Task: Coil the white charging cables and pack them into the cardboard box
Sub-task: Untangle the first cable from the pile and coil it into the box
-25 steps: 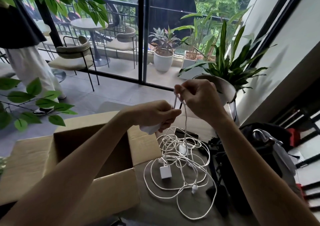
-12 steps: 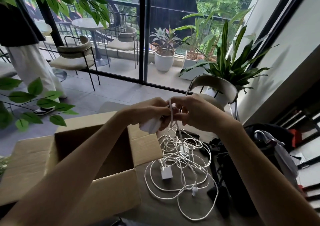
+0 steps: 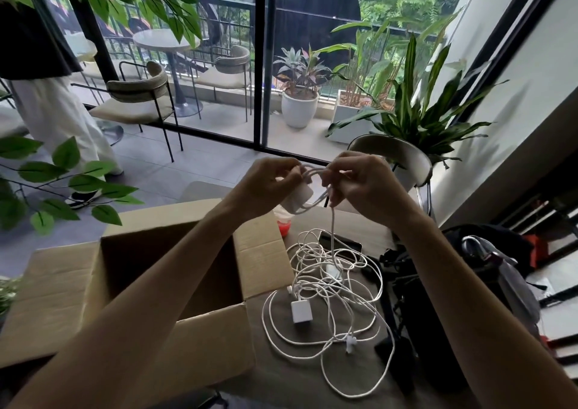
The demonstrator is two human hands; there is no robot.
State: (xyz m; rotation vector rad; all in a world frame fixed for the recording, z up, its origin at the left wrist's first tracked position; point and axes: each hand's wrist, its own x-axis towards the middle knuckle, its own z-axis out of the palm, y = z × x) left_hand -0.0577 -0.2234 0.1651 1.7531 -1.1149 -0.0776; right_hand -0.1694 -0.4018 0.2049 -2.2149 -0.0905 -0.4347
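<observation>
At the left side stands the cardboard box (image 3: 175, 286), open, with its flaps folded outward and its inside dark; no cable is seen inside it. The left forearm passes over the open box, and the left hand (image 3: 266, 186) is raised above the far right corner of the box. Its fingers are curled closed around a white charger block (image 3: 297, 197), which shows below the palm, and they also pinch a loop of white cable (image 3: 312, 170) at the top. This loop goes across the small gap to the right hand (image 3: 359, 186), which is at the same height and very close to the left one. The right hand is closed too, with the fingertips pinching the cable, and from under it one strand (image 3: 333, 230) hangs straight down to the table (image 3: 297, 383). Below, just beside the right flap of the box, lies a loose tangled pile of white charging cables (image 3: 328, 299) on the grey table top. In the pile there is a small white square adapter (image 3: 301, 311), a round white piece further back, and a small plug end (image 3: 350, 343) toward the near side. A dark phone (image 3: 341, 246) lies partly under the far edge of the pile. To the right of the pile are black bags (image 3: 438, 299), touching the outer loops of the cables.
</observation>
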